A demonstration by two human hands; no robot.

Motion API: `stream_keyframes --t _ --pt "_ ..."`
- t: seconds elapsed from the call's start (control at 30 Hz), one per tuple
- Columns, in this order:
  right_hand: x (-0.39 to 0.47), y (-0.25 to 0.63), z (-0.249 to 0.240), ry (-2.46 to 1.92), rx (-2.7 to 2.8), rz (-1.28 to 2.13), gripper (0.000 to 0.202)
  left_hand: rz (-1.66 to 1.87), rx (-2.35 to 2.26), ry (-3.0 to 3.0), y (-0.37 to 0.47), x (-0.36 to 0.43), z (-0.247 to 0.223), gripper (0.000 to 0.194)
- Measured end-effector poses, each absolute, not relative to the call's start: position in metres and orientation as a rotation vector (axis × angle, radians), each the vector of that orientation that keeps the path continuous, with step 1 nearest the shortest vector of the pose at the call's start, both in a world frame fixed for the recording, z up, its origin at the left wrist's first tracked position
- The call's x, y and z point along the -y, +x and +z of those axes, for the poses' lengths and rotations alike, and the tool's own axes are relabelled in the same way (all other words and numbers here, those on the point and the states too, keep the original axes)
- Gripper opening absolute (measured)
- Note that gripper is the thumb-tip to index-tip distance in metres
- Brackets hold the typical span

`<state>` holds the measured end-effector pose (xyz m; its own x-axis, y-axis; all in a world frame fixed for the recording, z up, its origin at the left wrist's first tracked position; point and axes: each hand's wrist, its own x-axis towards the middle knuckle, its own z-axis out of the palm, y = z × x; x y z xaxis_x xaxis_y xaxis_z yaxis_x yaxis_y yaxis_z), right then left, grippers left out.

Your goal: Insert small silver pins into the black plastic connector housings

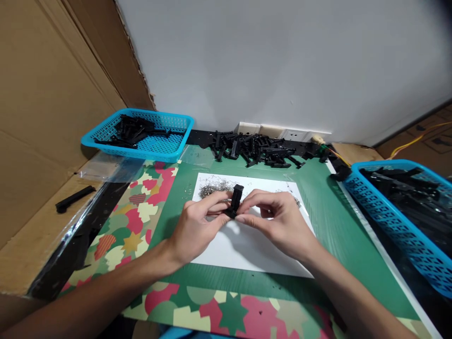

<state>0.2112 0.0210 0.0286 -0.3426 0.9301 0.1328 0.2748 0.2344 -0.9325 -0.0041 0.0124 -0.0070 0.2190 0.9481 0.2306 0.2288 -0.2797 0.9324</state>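
Note:
Between my hands a black plastic part (236, 200) is held upright above a white sheet (226, 249). My left hand (199, 223) grips it from the left, thumb at its lower end. On the other side, the thumb and fingertips of my right hand (278, 219) are pinched together against the part's lower right edge; whether they hold anything small is hidden. A heap of tiny metal pieces (215, 186) lies on the sheet just behind my left hand.
A pile of black parts (257, 148) lies along the wall. Blue baskets with black parts stand at the back left (173, 153) and right (391, 219). One black part (75, 198) rests on cardboard at the left. Sockets (293, 135) line the wall.

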Motion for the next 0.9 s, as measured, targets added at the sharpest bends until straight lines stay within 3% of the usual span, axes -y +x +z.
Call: stream_keyframes --t 0.43,0.9 --pt "-0.026 0.214 0.03 -1.147 1.731 1.135 0.029 1.072 -1.121 1.726 -0.002 -0.011 0.001 0.029" --pt "-0.02 0.216 0.034 -1.069 1.854 1.036 0.01 1.072 -1.156 1.722 -0.005 -0.012 -0.009 0.039"
